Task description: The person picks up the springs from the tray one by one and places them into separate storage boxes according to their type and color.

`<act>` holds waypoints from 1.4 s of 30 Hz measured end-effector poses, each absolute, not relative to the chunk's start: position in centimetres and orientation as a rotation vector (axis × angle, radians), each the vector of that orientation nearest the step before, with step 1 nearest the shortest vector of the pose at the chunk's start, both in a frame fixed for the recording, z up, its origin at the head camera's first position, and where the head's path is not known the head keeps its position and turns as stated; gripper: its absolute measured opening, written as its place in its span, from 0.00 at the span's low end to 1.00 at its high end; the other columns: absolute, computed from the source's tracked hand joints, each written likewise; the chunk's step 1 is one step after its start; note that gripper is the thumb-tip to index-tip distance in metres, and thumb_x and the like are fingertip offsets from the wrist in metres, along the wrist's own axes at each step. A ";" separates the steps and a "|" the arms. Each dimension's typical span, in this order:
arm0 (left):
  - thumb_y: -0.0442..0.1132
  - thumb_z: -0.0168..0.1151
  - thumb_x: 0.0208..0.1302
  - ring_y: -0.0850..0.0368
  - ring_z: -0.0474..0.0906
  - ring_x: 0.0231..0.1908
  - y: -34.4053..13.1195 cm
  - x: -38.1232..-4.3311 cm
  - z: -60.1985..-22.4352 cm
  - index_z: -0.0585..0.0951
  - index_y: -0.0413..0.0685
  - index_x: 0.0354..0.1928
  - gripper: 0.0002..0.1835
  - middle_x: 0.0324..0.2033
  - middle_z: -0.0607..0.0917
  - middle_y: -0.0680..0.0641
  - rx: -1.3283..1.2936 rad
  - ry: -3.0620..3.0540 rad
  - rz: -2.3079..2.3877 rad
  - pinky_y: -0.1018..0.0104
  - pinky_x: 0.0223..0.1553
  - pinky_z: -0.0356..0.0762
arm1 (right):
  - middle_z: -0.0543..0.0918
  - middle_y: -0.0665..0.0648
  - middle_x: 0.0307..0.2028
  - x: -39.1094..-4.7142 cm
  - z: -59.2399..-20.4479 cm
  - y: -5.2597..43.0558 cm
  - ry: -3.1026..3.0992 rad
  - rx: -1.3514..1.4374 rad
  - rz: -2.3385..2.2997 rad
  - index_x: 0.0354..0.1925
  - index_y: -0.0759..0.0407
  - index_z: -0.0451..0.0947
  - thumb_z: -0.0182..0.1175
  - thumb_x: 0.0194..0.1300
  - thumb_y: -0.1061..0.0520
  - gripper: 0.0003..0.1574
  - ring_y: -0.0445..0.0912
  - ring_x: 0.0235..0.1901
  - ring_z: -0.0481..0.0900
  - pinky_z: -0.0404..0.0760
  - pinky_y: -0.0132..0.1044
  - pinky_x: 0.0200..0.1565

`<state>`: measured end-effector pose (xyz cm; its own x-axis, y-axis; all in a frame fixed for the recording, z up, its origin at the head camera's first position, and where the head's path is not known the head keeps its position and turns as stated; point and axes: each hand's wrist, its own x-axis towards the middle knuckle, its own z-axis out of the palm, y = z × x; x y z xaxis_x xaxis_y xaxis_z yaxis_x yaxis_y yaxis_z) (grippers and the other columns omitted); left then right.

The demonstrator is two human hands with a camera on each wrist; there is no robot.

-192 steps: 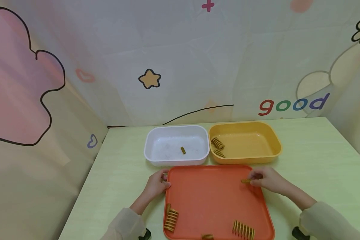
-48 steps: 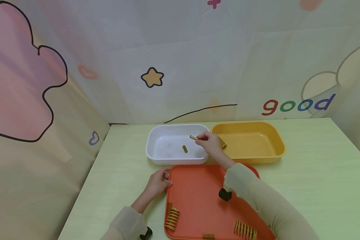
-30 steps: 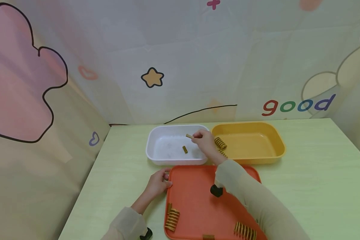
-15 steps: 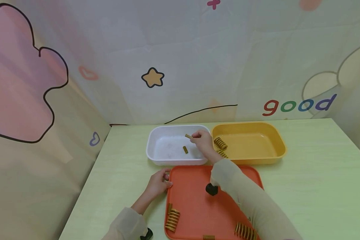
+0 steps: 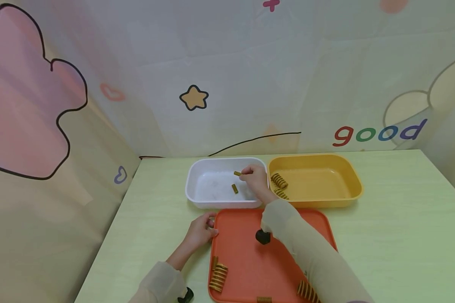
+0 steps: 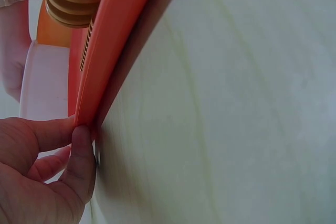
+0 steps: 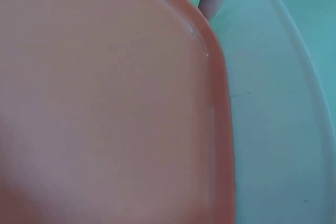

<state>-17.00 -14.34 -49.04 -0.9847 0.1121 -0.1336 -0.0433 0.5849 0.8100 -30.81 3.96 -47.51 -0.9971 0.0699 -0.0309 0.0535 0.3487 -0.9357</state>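
In the head view my right hand (image 5: 255, 179) is over the white bin (image 5: 199, 202), pinching a small brass-coloured coil spring (image 5: 237, 173) between thumb and fingertips. A second small spring (image 5: 234, 189) lies on the bin's floor below it. At the far left corner of the orange tray (image 5: 246, 248), my left hand (image 5: 199, 231) grips the rim; the left wrist view shows thumb and finger (image 6: 81, 156) pinching that edge. Along the tray's left side lie a large spring (image 5: 218, 277) and a small one (image 5: 215, 263). Near its front edge are another small spring (image 5: 264, 299) and a large one (image 5: 307, 291), partly behind my right sleeve.
Right of the white bin, touching or nearly touching it, stands a yellow bin (image 5: 318, 202) with two large springs (image 5: 279, 181) at its left end. Both bins sit behind the tray on a pale green table (image 5: 394, 219). A printed cloth (image 5: 242, 84) hangs behind the table.
From the tray's far right corner, my right hand has carried the small spring over the white bin, drifting slightly left in the last second. The left hand keeps its grip on the rim.
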 end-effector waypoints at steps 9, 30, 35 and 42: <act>0.25 0.60 0.47 0.61 0.65 0.20 -14.3 -17.0 -48.8 0.73 0.38 0.50 0.23 0.27 0.74 0.45 0.056 2.640 1.353 0.72 0.20 0.69 | 0.80 0.57 0.28 -30.3 -46.6 3.5 -2.743 -0.159 1.600 0.28 0.63 0.79 0.63 0.45 0.66 0.07 0.46 0.28 0.73 0.70 0.32 0.28; 0.26 0.61 0.47 0.61 0.66 0.21 -14.4 -17.1 -48.9 0.73 0.37 0.50 0.23 0.28 0.75 0.45 0.067 2.658 1.313 0.72 0.20 0.68 | 0.80 0.58 0.30 -29.8 -46.1 3.2 -2.882 -0.126 1.453 0.28 0.63 0.78 0.60 0.46 0.65 0.06 0.47 0.31 0.72 0.69 0.33 0.34; 0.26 0.61 0.47 0.61 0.66 0.21 -14.4 -17.0 -48.8 0.73 0.37 0.50 0.23 0.27 0.75 0.45 0.067 2.651 1.319 0.72 0.20 0.69 | 0.80 0.57 0.30 -29.9 -46.2 3.1 -2.915 -0.128 1.430 0.28 0.62 0.77 0.61 0.46 0.65 0.06 0.47 0.32 0.72 0.69 0.33 0.34; 0.26 0.61 0.47 0.60 0.66 0.22 -14.4 -17.0 -48.7 0.73 0.37 0.50 0.23 0.28 0.75 0.45 0.057 2.652 1.314 0.71 0.21 0.68 | 0.79 0.57 0.29 -29.7 -46.1 3.1 -2.933 -0.123 1.453 0.27 0.62 0.76 0.62 0.45 0.65 0.06 0.46 0.30 0.72 0.68 0.31 0.31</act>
